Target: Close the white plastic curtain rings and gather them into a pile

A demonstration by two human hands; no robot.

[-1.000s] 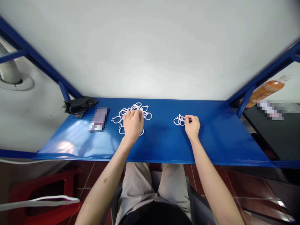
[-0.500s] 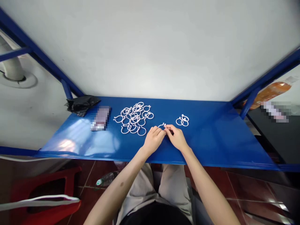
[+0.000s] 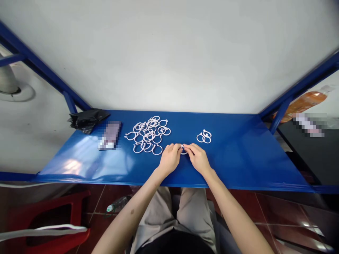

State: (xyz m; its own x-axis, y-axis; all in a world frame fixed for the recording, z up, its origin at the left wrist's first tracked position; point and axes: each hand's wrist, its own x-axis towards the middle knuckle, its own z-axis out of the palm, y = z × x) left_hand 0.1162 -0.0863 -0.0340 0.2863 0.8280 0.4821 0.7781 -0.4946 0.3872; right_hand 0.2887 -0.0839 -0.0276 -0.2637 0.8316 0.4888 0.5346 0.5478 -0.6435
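Over the middle of the blue table (image 3: 238, 151), my left hand (image 3: 169, 158) and my right hand (image 3: 200, 159) meet at one white curtain ring (image 3: 183, 153). Fingertips of both hands are pinched on the ring's top, one hand at each side. The lower curve of the ring shows between them, while its ends are partly hidden by the fingers. Left of my hands lies a loose pile of several similar white rings (image 3: 149, 140), many with small knobbed ends and an open gap. To the right, three more rings (image 3: 207, 141) overlap in a small group.
A black plastic bag (image 3: 88, 120) and a blurred-out flat object (image 3: 110, 135) lie at the table's left. Blue frame posts (image 3: 280, 116) rise at both sides before a pale wall. An orange drink bottle (image 3: 304, 104) is at far right, a red stool (image 3: 76, 211) below left.
The ring between my hands has turned so its curve now hangs toward me. My hands have drawn slightly apart. The view has shifted a little.
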